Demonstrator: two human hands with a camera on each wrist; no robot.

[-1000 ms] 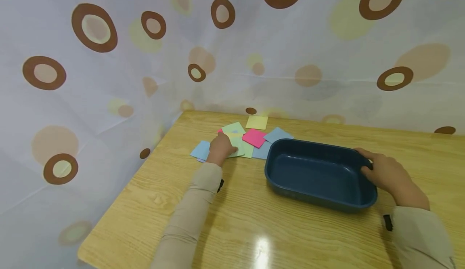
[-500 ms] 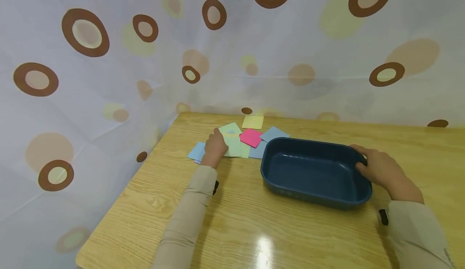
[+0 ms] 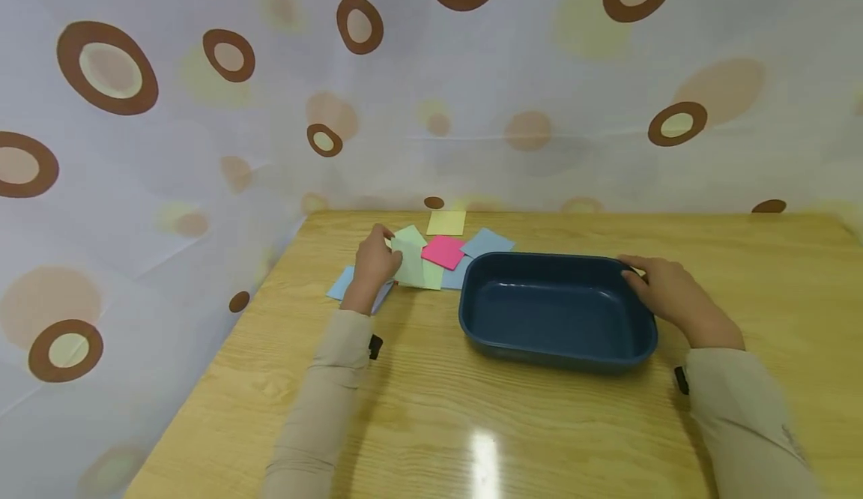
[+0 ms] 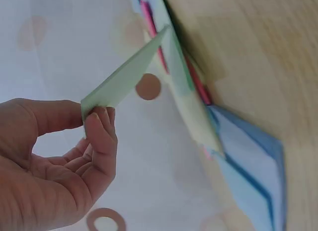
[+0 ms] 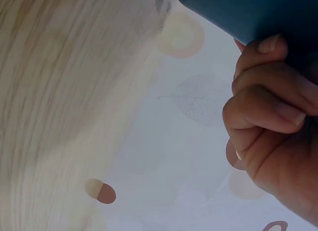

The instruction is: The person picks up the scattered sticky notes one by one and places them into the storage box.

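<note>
Between thumb and fingers, my left hand [image 3: 376, 265] pinches a pale green sticky note [image 4: 126, 72] by its edge. The note stands tilted up over a spread of other sticky notes. A pink sticky note [image 3: 443, 252] lies just right of it, with blue notes [image 3: 487, 242] beyond and a yellow note [image 3: 446, 222] behind. More blue notes [image 3: 341, 282] lie under and left of the left hand. My right hand [image 3: 667, 293] grips the right end of a dark blue rectangular basin [image 3: 559, 357], thumb over the rim and fingers curled against its outside. Nothing lies inside the basin.
The notes and basin are on a wooden table [image 3: 431, 394]. A patterned cloth [image 3: 404, 109] with brown rings hangs along the back and left sides of the table. The basin's left end stands close beside the blue notes.
The left hand has lifted the pale green note's left edge and drawn it slightly left off the pile. The right hand keeps its grip on the basin. The head view has turned slightly right.
</note>
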